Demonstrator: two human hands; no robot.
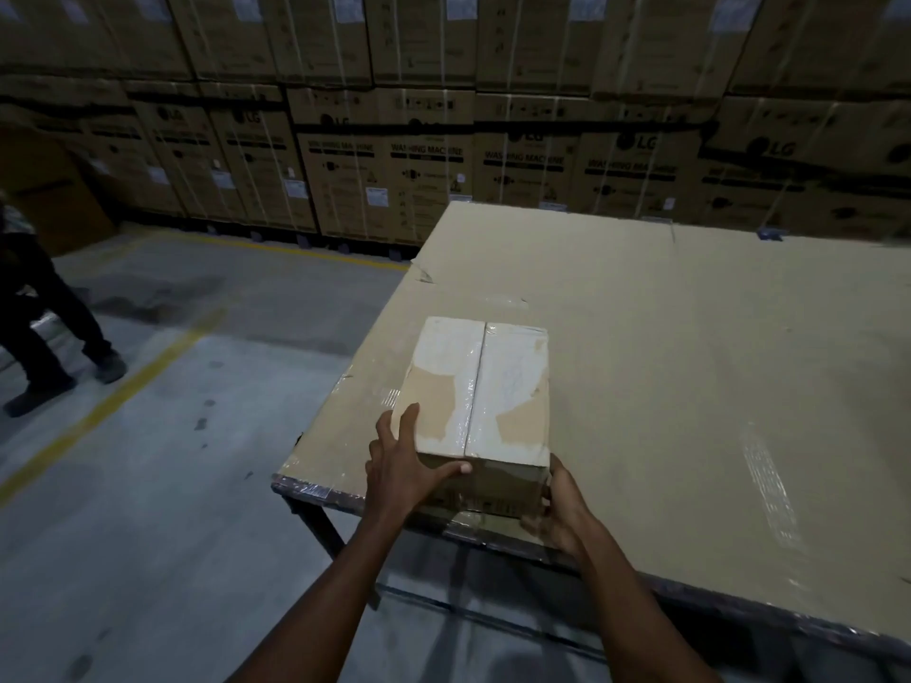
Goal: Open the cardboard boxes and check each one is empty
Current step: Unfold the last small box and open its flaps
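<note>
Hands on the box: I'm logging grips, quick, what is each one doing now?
Left hand: grips the near left corner of the cardboard box, thumb across its front.
Right hand: holds the box's near right corner.

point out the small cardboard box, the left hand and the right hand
small cardboard box (480,386): head view, on its closed top flaps near the centre seam
left hand (402,465): head view, on the back of the hand
right hand (562,510): head view, on the back of the hand at the box's near right corner
</note>
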